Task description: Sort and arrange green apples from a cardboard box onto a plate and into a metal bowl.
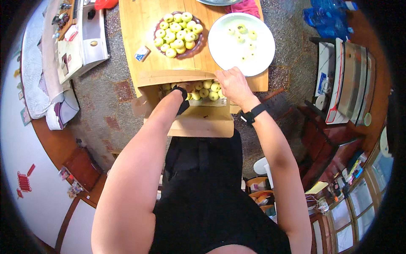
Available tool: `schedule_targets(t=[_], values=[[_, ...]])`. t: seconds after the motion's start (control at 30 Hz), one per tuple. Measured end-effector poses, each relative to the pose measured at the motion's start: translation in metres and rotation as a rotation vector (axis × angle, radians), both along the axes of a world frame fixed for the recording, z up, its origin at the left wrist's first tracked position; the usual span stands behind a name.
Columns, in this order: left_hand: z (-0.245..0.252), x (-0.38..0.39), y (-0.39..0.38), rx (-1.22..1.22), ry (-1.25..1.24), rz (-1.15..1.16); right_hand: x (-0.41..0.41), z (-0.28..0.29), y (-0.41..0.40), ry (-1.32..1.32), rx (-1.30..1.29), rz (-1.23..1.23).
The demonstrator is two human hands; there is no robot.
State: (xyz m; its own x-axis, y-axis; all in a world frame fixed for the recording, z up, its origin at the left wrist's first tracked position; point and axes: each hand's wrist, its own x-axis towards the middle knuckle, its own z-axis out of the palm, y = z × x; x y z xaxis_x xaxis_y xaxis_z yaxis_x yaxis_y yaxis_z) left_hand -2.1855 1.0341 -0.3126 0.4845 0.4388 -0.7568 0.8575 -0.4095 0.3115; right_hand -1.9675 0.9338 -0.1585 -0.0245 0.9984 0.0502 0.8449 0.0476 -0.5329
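Observation:
My left hand reaches down into an open cardboard box, among yellow-green apples; its fingers are mostly hidden there. With my right hand I grip the box's far right rim, the fingers bent over the cardboard. Beyond the box, a dark glass bowl is heaped with similar apples. To its right, a large white basin holds several small apples, spread apart. A black band is on each wrist.
The box stands at the near edge of a wooden table. On the table are a small blue-and-white packet, a pink cloth and part of a metal basin. Blue plastic bottles lie at the far right.

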Motion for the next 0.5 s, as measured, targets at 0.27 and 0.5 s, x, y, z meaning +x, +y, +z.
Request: schedule_targets(t=[0.27,0.5], values=[[-0.019,-0.007,-0.007,0.138,-0.103,0.176,0.0,0.011,0.009,0.025,-0.026,0.048],[-0.014,-0.019,-0.011,0.115,-0.15,0.292,0.003,0.015,0.02,0.013,-0.024,0.099]])
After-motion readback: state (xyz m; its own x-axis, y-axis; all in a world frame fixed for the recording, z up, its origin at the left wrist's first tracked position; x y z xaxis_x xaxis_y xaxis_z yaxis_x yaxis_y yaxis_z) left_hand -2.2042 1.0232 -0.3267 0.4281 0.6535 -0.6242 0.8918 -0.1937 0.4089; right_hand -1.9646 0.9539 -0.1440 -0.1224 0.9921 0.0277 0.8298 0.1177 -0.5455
